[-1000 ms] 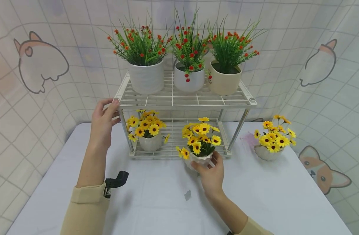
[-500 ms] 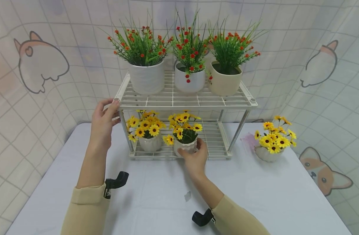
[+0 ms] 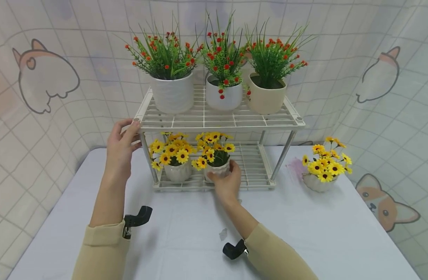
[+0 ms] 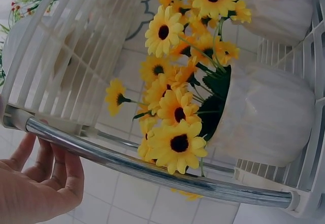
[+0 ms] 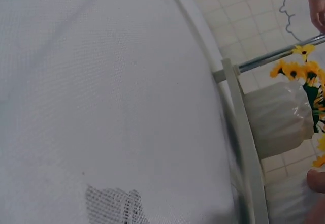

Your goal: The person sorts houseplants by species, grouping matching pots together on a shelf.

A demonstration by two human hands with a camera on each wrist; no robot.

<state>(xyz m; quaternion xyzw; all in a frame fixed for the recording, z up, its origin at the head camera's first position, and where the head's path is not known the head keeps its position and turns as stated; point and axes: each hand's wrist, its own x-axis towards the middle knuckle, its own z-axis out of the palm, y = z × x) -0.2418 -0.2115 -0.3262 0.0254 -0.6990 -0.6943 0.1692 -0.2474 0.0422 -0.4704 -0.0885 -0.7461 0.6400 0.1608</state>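
A two-tier white wire shelf rack point(image 3: 252, 128) with metal posts stands on the table. My left hand point(image 3: 120, 149) holds its front left top corner, thumb on top; in the left wrist view the fingers point(image 4: 73, 176) curl at the chrome post point(image 4: 152, 170). My right hand point(image 3: 229, 183) grips a small white pot of yellow daisy-like flowers point(image 3: 214, 149), at the front middle of the lower tier. Beside it on the left is a similar flower pot point(image 3: 179, 174). In the right wrist view only part of the gripped pot point(image 5: 289, 198) and my thumb show.
On the upper tier stand two white pots point(image 3: 172, 95) point(image 3: 223, 97) and a cream pot point(image 3: 266, 99), all with grass and red flowers. Another yellow-flower pot point(image 3: 318, 182) sits on the white tablecloth point(image 3: 186, 241) to the right. A tile-patterned curtain point(image 3: 105, 77) hangs behind.
My right hand has carried the yellow-flower pot leftward from the front of the rack onto the lower tier, beside the left pot. The left hand has kept its hold on the corner.
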